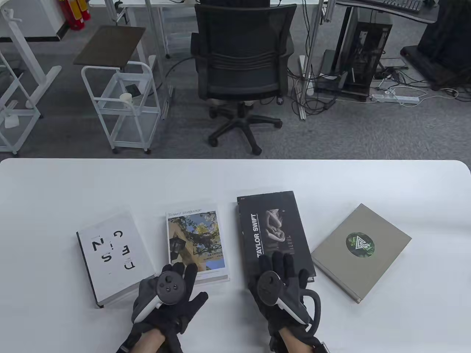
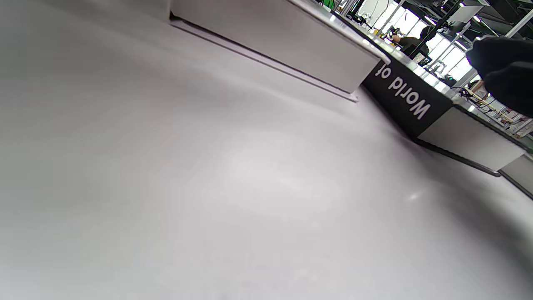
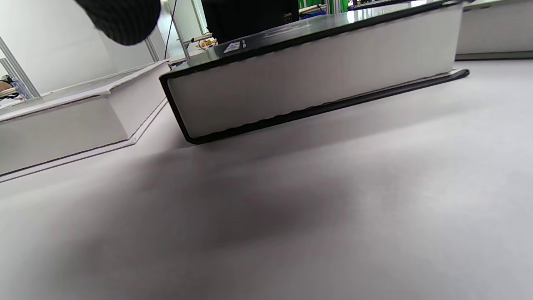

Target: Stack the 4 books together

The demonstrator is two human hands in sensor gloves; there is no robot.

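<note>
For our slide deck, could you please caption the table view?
Four books lie unstacked on the white table; left hand and right hand poised.

Both hands wear black fabric sensor gloves that cover every finger, and bare skin shows at each wrist below the cuffs. The left hand (image 1: 167, 298) carries a dark grey, rounded tracker (image 1: 169, 286) on its back, with small buttons and a thumbstick on its round face and a white handle section beneath. The right hand (image 1: 281, 290) carries a matching dark tracker (image 1: 270, 287) with a white underside, and a thick black loop (image 1: 312, 307) curves out at its side.
</note>
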